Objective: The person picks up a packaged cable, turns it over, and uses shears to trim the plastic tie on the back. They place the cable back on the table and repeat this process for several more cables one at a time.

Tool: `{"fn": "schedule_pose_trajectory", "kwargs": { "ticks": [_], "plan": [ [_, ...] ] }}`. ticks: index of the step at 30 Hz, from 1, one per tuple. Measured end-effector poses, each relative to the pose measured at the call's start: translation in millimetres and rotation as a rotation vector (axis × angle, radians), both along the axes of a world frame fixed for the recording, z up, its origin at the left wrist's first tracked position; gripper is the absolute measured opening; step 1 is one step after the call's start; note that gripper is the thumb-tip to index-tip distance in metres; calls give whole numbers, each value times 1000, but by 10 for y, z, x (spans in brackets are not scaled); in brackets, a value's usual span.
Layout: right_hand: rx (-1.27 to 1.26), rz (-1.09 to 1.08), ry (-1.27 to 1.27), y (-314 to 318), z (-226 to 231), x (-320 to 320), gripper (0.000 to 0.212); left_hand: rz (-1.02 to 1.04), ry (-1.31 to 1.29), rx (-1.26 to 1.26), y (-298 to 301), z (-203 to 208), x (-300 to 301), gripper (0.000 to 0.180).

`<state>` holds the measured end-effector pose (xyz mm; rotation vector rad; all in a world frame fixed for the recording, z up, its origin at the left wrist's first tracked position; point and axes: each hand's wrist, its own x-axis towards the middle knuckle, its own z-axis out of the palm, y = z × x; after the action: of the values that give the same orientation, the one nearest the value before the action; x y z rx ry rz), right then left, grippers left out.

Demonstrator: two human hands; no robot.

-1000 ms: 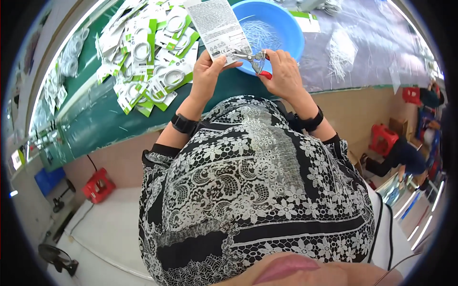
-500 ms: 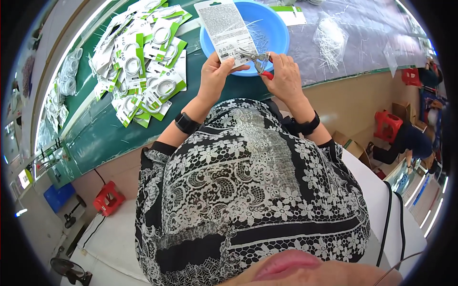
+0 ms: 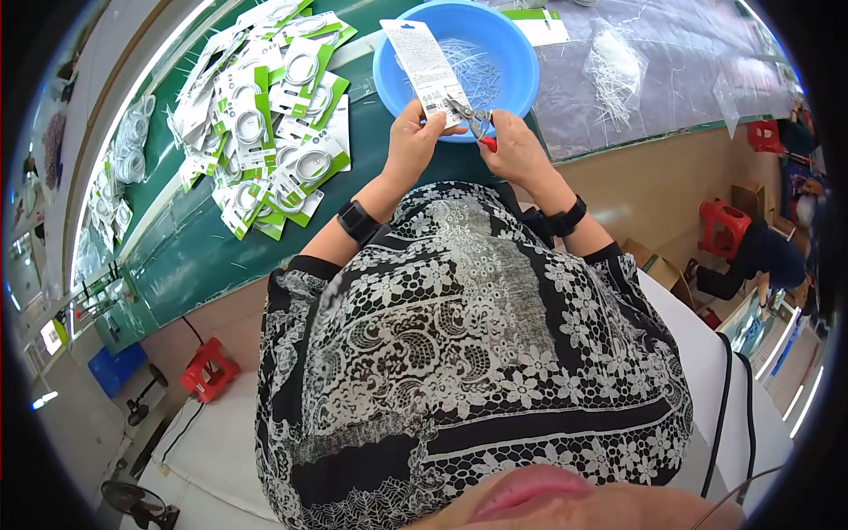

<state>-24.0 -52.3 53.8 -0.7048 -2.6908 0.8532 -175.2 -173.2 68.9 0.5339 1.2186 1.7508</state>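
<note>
Between thumb and fingers, my left hand [image 3: 412, 141] grips the lower end of a printed white packaging card [image 3: 419, 55], which tilts up and away over the blue basin [image 3: 527, 66]. My right hand [image 3: 519, 148] is closed round red-handled cutting pliers [image 3: 478, 124]. Their metal jaws lie over the card's lower right edge, close to my left fingertips. What exactly sits between the jaws is too small to tell. Inside the basin lie many thin white plastic strips [image 3: 477, 71].
To the left, a heap of carded white coiled cables [image 3: 311, 165] covers part of the green table [image 3: 199, 272]. Bags of coiled cable [image 3: 134, 132] lie farther left. A clear bag of white strips [image 3: 616, 79] and a white-green card [image 3: 541, 28] lie right of the basin.
The card has tipped away from me and shows narrower over the basin. Both hands have shifted slightly, the pliers staying at the card's lower edge.
</note>
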Motion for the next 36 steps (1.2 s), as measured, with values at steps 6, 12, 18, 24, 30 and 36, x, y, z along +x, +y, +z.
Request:
{"fn": "schedule_pose_trajectory", "kwargs": {
  "ticks": [6, 12, 18, 24, 30, 36],
  "plan": [
    [-256, -32, -187, -39, -92, -1, 25, -47, 83, -87, -1, -207, -41, 25],
    [-360, -88, -268, -20, -122, -10, 28, -63, 262, -127, -18, -297, -130, 25],
    [-332, -164, -205, 95, -225, -139, 36, -85, 237, -131, -31, -234, -136, 24],
    [-367, -180, -252, 178, -211, -205, 37, -87, 118, -103, -50, -213, -116, 23],
    [-387, -169, -326, 160, -211, -248, 36, -136, 197, -134, -77, -273, -147, 23],
    [-358, -163, -406, 123, -202, -237, 34, -135, 250, -160, -65, -301, -196, 23]
  ]
}}
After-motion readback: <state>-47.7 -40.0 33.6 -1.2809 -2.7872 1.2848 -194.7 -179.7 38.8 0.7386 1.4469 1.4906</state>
